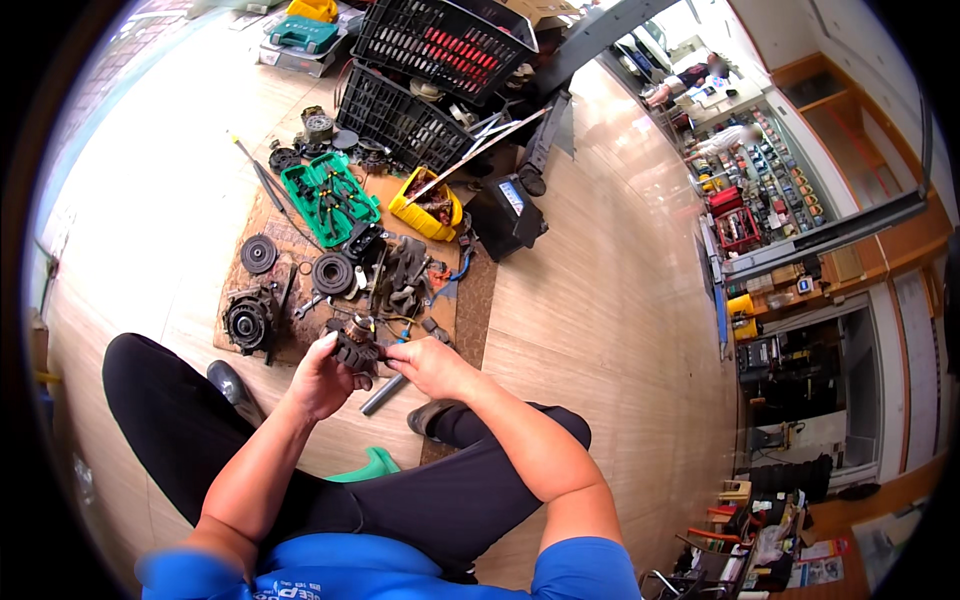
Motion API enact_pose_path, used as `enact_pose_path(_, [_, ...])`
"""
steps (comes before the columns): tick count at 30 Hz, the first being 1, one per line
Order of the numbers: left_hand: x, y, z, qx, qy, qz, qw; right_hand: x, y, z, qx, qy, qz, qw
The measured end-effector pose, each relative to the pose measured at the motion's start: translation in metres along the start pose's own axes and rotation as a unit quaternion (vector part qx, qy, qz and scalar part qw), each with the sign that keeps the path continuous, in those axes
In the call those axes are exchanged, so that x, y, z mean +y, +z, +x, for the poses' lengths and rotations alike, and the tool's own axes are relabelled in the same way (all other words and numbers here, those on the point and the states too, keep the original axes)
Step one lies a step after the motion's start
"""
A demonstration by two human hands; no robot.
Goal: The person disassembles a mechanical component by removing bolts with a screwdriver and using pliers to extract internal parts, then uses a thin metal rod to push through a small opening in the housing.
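Over the near edge of the work mat, my left hand [318,382] grips a dark metal rotor [356,352] with claw-like teeth and a brownish shaft end pointing up. My right hand [432,367] meets its right side, thumb and fingertips pinched on the edge; anything small between them is hidden. Left of the rotor sits a round finned housing [247,322], with a spanner [307,307] close by. A thick pulley ring [333,273] and a flatter dark disc [259,254] lie farther away. Below my right hand a grey metal tube [384,394] rests on the floor.
Beyond the parts are a green tool case [330,198] with pliers, a yellow bin [426,204], a black box [508,218] and stacked black crates [440,45]. A long thin tool [272,185] lies at the left. Green cloth-like material [366,467] is between my legs. Shelves [775,190] stand right.
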State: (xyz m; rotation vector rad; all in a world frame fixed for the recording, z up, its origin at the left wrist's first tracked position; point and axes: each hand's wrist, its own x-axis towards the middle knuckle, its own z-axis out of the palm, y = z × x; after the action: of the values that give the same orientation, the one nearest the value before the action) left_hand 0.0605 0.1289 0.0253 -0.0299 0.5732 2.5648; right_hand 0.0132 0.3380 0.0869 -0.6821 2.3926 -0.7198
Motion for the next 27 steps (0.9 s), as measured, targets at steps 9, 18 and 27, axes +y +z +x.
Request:
enact_pose_path(9, [-0.002, 0.006, 0.005, 0.047, 0.024, 0.055, 0.997, 0.001, -0.022, -0.007, 0.159, -0.044, 0.039, 0.985])
enact_pose_path(18, [-0.004, -0.003, 0.013, 0.201, 0.146, -0.003, 0.969, -0.011, -0.020, -0.011, 0.077, -0.136, 0.052, 0.986])
enact_pose_path(27, [0.019, -0.026, 0.009, 0.148, 0.169, -0.162, 0.961, -0.019, 0.002, -0.014, 0.043, -0.042, 0.017, 0.998])
